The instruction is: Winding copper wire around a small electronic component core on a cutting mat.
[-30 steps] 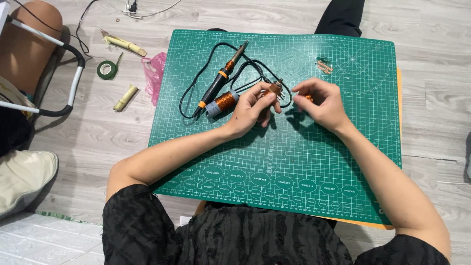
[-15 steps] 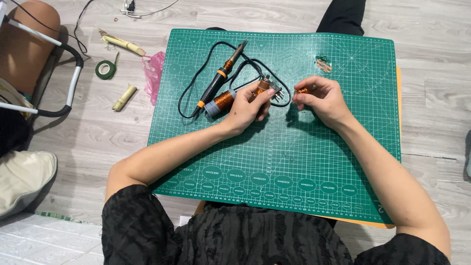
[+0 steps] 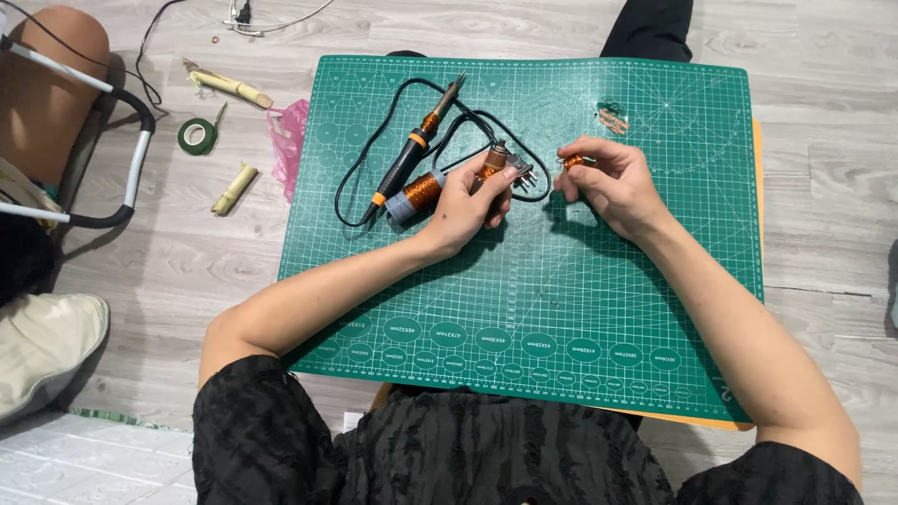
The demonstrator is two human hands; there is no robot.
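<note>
Green cutting mat (image 3: 524, 309) on the wood floor (image 3: 168, 271); all work sits on its upper half. Left hand (image 3: 465, 201), fingers clamped on a copper-wound coil part (image 3: 493, 168) with metal prongs, beside a larger copper coil (image 3: 416, 192). Right hand (image 3: 608, 182), fingers pinched on a small copper piece (image 3: 572, 161), possibly a tiny coil; too small to tell. Judgement: brace both wrists on the mat and keep fine wire taut. Soldering iron (image 3: 416, 150) and its black cord (image 3: 374, 140) crowd the left hand. Green tape roll (image 3: 196, 136) lies off the mat.
</note>
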